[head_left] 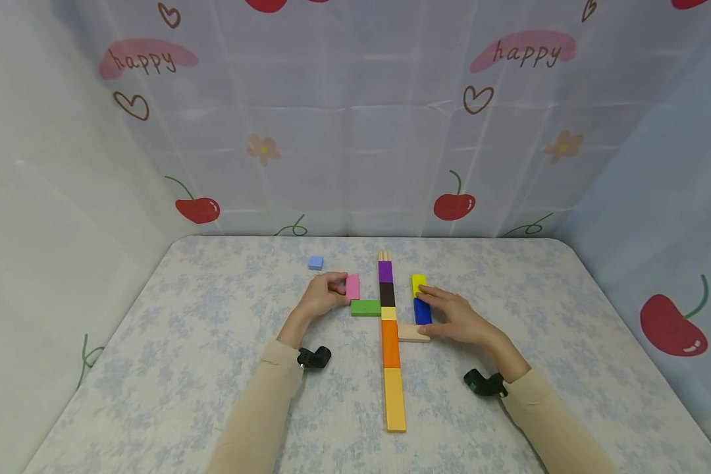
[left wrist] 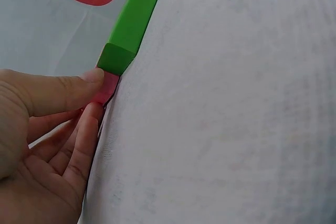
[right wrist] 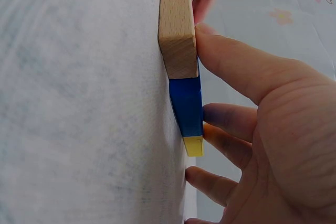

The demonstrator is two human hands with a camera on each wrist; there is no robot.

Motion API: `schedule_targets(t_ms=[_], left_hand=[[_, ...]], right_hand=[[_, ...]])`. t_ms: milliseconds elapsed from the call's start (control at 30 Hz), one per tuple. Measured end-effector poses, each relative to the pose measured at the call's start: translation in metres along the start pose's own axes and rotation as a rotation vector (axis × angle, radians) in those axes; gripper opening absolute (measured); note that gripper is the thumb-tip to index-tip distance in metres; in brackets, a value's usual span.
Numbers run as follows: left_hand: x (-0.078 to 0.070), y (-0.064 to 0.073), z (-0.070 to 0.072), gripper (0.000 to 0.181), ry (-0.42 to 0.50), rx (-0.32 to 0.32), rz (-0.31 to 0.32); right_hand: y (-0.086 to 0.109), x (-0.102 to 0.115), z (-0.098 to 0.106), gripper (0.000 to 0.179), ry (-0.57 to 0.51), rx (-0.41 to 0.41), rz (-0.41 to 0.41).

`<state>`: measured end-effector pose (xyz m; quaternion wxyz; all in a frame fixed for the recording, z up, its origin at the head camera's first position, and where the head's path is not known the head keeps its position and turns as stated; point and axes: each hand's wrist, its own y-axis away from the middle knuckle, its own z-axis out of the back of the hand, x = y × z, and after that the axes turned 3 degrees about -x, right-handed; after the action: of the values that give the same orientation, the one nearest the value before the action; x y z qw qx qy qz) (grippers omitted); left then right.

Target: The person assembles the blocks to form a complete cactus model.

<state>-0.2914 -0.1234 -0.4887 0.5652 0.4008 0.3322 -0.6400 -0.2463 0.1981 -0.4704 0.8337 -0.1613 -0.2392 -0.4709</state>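
My left hand [head_left: 320, 294] holds a pink block [head_left: 353, 287] by its ends, between thumb and fingers. One end of the pink block meets a green block [head_left: 365, 308], which joins a central column. My right hand [head_left: 459, 315] has its fingers spread, with fingertips on the yellow block [head_left: 419, 282] and blue block [head_left: 422, 311]. Its thumb touches the bare wooden block [head_left: 413, 334], seen close up in the right wrist view. From the top, the column runs purple [head_left: 385, 271], dark brown [head_left: 387, 294], pale yellow [head_left: 388, 313], orange [head_left: 391, 343] and golden yellow [head_left: 394, 399].
A small light-blue block [head_left: 316, 263] sits apart, beyond my left hand. Several thin pale sticks [head_left: 384, 255] stand at the column's far end. A patterned cloth [head_left: 213, 395] covers the table, and printed curtains [head_left: 355, 131] enclose it at the back and sides.
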Motion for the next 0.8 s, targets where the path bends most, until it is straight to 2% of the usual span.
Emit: schedule_targets(t_ms=[800], left_hand=[[0.0008, -0.0001, -0.0012, 0.060, -0.002, 0.017, -0.004]], right_hand=[[-0.0005, -0.0016, -0.0006, 0.075, 0.011, -0.001, 0.003]])
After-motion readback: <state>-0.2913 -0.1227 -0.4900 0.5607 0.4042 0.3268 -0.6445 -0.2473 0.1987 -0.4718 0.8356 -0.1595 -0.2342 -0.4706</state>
